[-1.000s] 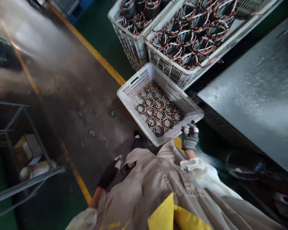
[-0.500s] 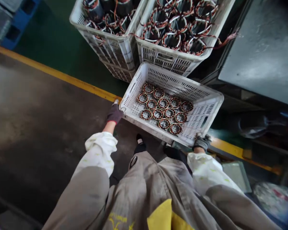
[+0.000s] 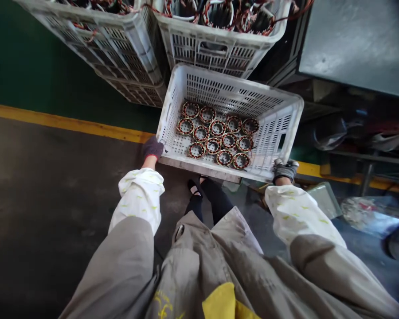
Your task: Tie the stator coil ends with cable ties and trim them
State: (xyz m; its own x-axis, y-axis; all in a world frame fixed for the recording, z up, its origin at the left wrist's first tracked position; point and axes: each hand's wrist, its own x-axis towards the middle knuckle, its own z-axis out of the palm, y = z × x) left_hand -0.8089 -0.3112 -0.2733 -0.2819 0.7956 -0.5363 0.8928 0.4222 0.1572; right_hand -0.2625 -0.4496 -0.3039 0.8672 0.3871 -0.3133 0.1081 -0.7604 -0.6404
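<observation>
My left hand (image 3: 152,148), in a dark knit glove, grips the near left corner of a white perforated plastic crate (image 3: 279,133). My right hand (image 3: 285,170), in a grey glove, holds its near right corner. Several small motor stators (image 3: 217,135) with copper-coloured windings lie flat in one layer on the crate's floor. The crate hangs in front of my body, above my feet (image 3: 196,195). Its far rim is close to two white crates, which hold larger wound stators (image 3: 219,15).
The two white crates (image 3: 216,48) (image 3: 119,48) stand straight ahead, beside a grey metal surface (image 3: 355,44) at upper right. A yellow floor line (image 3: 63,122) crosses dark concrete. Shelving and a clear sheet (image 3: 324,199) lie to the right.
The view has swung round and the crate now sits level between both hands. My left hand has risen from beside my body onto the crate's left corner.
</observation>
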